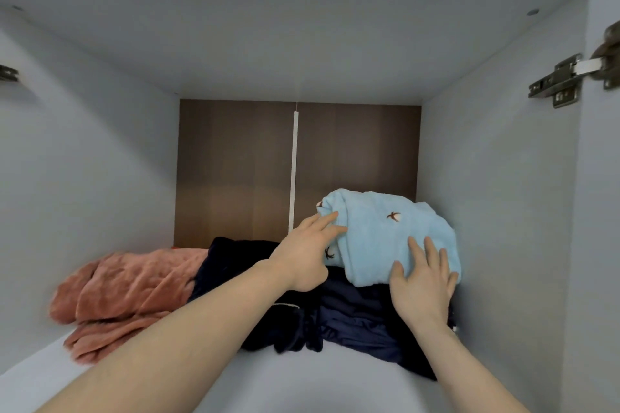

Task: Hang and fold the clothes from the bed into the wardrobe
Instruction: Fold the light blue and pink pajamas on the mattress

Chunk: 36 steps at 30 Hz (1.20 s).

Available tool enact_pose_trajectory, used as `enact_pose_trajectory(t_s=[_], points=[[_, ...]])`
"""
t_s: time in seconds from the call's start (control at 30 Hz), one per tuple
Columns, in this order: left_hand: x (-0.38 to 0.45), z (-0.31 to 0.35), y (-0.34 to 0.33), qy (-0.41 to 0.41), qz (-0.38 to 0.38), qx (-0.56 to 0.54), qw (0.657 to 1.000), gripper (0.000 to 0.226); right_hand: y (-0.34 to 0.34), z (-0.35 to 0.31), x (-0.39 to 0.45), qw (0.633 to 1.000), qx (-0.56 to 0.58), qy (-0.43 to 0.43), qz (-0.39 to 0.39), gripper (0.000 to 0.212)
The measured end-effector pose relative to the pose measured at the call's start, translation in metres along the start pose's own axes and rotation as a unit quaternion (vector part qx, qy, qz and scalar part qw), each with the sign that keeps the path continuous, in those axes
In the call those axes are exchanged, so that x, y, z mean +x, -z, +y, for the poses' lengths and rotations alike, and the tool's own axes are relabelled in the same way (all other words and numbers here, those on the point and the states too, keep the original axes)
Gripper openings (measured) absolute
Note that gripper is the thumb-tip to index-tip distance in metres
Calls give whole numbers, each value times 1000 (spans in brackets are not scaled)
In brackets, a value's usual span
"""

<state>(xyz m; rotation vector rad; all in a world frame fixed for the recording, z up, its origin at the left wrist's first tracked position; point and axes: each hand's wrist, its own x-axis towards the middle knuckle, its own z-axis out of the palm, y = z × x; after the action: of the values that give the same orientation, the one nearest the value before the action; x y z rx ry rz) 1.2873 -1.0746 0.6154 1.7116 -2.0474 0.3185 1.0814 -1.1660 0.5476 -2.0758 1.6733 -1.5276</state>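
head view: both hands are inside a wardrobe [100, 144] compartment, on a folded light blue garment [392, 238] that sits on top of a dark navy pile [352, 315] at the right side of the shelf [285, 379], close to the right wall. the left hand [307, 253] rests against the blue garment's left end with fingers stretched out, and its grip is apart, nothing pinched. the right hand [424, 282] lies flat on the front of the garment, fingers straight and spread, grip apart too, pressing rather than holding. the risk, as i judge it, is that the blue garment is a loose, rounded bundle perched on an uneven dark pile whose front edge hangs near the shelf lip; a push too far back or an uneven release could let it roll off, unfold, or drag the navy cloth forward. the compartment holds 3 things i can tell apart: a pink garment [127, 292] lying rumpled on the left of the shelf, the navy pile just beside it in the middle and right, and the blue garment on top. a hinge [555, 80] shows on the right wall.
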Motion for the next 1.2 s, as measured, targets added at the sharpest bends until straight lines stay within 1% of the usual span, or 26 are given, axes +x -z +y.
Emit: enact_pose_trajectory(t_s=[0.2,0.3,0.4,0.5,0.57,0.63,0.7,0.83,0.93,1.07,1.2], points=[[-84,-17,26,42,22,-34,998,90,10,-32,-37,996,71,58,-7,59],[-131,-27,41,72,39,-41,996,85,14,-59,-65,985,151,76,-39,59],[-183,-36,57,122,80,-52,988,77,14,-97,-110,956,251,108,-103,62],[-244,-35,74,149,120,-62,980,71,11,-134,-162,924,303,146,-180,63],[-294,-32,82,170,127,-54,976,66,8,-156,-200,902,331,159,-227,62],[-348,-33,90,221,123,-47,966,63,2,-174,-237,874,364,172,-272,62],[-405,-35,98,302,126,-49,944,60,-5,-190,-274,845,394,173,-316,62],[-508,-30,112,435,130,-23,890,62,-16,-221,-337,778,445,165,-412,60],[-568,-6,118,510,121,24,851,63,-20,-248,-382,708,471,171,-499,59],[-645,37,118,587,130,52,797,64,-18,-283,-452,596,457,259,-608,57],[-713,103,112,667,131,75,729,64,2,-300,-522,476,438,352,-676,51]])
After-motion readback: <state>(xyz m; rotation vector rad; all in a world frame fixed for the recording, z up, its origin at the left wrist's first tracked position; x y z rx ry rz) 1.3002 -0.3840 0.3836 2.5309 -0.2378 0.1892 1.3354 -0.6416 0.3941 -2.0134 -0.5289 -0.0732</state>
